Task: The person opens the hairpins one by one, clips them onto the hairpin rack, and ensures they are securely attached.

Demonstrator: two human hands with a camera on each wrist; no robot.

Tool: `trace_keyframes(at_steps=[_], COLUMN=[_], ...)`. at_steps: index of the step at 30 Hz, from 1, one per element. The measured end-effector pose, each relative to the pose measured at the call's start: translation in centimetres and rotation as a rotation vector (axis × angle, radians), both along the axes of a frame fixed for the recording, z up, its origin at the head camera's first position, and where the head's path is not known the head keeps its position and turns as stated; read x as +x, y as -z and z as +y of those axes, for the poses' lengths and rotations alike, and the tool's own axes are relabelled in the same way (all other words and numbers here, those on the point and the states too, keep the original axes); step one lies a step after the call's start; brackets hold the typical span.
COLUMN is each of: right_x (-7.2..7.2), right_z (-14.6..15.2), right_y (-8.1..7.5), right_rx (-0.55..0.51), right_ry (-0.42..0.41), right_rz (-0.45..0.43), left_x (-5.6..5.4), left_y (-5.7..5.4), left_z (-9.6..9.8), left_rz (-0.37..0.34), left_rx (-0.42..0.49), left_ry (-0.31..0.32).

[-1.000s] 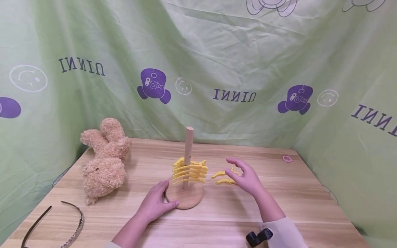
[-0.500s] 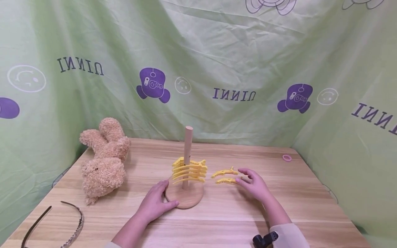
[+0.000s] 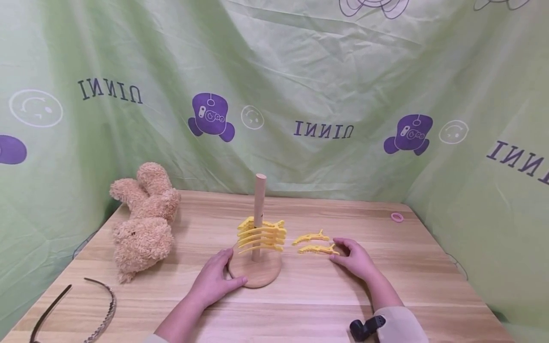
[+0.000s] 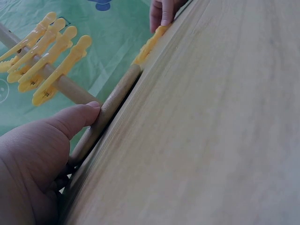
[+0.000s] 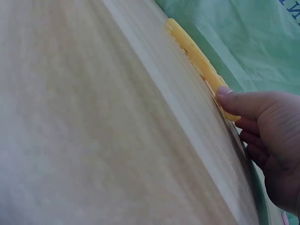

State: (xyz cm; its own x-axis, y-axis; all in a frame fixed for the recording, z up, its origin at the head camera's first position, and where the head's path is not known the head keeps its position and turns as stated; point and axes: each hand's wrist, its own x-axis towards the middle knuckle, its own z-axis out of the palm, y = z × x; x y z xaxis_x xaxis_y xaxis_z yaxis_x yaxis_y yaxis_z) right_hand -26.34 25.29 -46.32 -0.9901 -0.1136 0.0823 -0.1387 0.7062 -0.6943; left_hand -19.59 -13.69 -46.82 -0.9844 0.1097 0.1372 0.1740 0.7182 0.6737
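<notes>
My left hand [image 3: 214, 282] holds the rim of a wooden stand's round base [image 3: 262, 277], its thumb on top in the left wrist view. Several yellow alligator hair clips [image 3: 268, 234] are stacked on the stand's upright post [image 3: 259, 202]. To the right, two more lie on the table: a farther hair clip [image 3: 310, 237] and a nearer hair clip [image 3: 316, 249]. My right hand [image 3: 357, 261] has thumb and fingers at the right end of the nearer one. In the right wrist view the thumb presses on that hair clip [image 5: 199, 58]; fingers are partly hidden beyond it.
A fluffy teddy bear [image 3: 146, 228] lies on the table's left side. In front of it is a dark headband [image 3: 112, 305]. One pink ring [image 3: 397, 217] sits near the back right corner. Green cloth [image 3: 300, 85] hangs around the table.
From above the loose clips, my right hand has come down and to the right, onto the end of the nearer one. The left hand stays on the stand's base.
</notes>
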Motion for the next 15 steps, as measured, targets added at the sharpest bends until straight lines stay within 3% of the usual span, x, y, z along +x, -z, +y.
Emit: trace_keyframes(at_steps=[7,15], right_x=[-0.18,0.04], right_z=[0.2,0.35], right_y=[0.16,0.2], right_rx=[0.052,0.038], right_ry=[-0.021,0.002], right_rz=[0.042,0.001], left_x=[0.15,0.18], left_y=[-0.09,-0.06], left_z=[0.0,0.03], left_rz=[0.007,-0.003], left_rx=[0.004,0.019], left_ry=[0.003,-0.001])
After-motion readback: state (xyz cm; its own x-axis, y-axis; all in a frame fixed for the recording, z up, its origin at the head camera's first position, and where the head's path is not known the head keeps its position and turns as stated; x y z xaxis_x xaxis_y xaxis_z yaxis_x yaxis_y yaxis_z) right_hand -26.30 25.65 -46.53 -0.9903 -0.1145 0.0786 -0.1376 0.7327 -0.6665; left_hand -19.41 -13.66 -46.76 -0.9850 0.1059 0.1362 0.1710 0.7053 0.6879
